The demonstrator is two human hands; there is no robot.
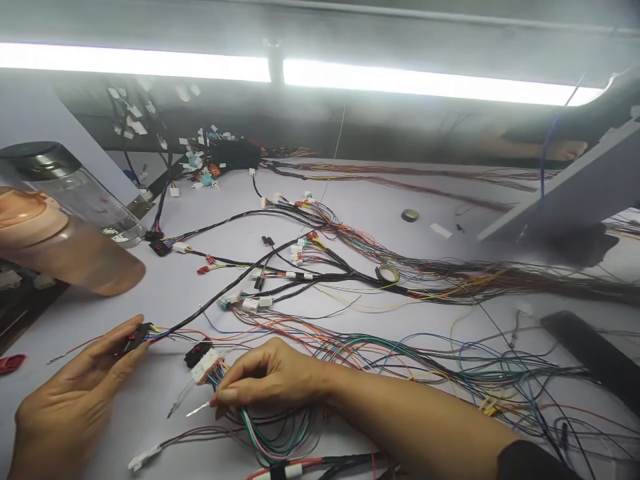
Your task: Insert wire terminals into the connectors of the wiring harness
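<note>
My left hand grips a black connector between thumb and fingers, with a black-sleeved cable running from it up and to the right. A red wire sticks out to the left past the fingers. My right hand pinches a thin wire whose bare metal terminal points left. Just beyond its fingertips lie a white multi-pin connector and a black connector. Colored wires pass under my right hand and curve below it.
Wire bundles spread across the white table. A clear bottle and a pinkish bottle stand at left. Tape rolls lie mid-table, a dark bar at right. At the far right, a person's hand shows.
</note>
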